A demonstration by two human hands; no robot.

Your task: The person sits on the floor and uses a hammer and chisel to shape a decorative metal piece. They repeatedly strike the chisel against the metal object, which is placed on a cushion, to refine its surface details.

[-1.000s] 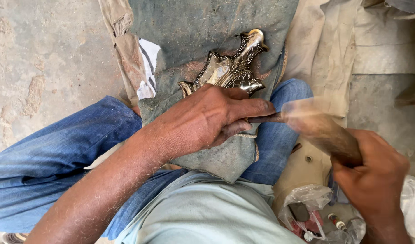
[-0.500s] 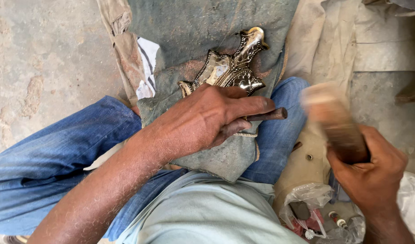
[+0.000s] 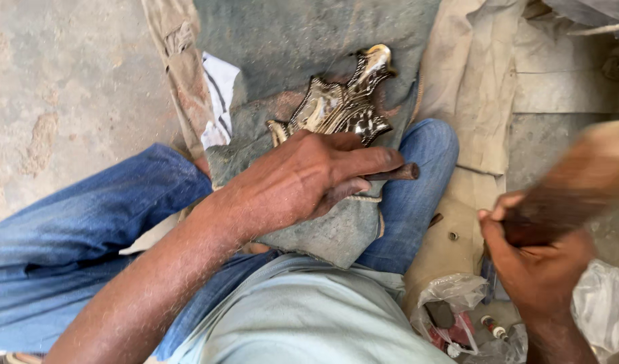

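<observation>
Left hand (image 3: 303, 182) closed around a dark metal punch (image 3: 394, 173), tip hidden beneath the fingers, pressed against an ornate brass piece (image 3: 340, 104) lying on grey cloth (image 3: 323, 229) just beyond the knuckles. Right hand (image 3: 535, 259) grips a blurred wooden mallet (image 3: 579, 185), raised well right of the punch. Judged: chasing stroke in hand; next blow needs a square hit on the punch's exposed end.

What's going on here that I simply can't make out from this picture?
- Head view: the tip of the punch is hidden inside the left hand.
- The wooden mallet in the right hand is motion-blurred, so its shape is unclear.
- The lower part of the metal ornament is covered by the left hand.
- The plastic bag contents are too small to identify.
</observation>
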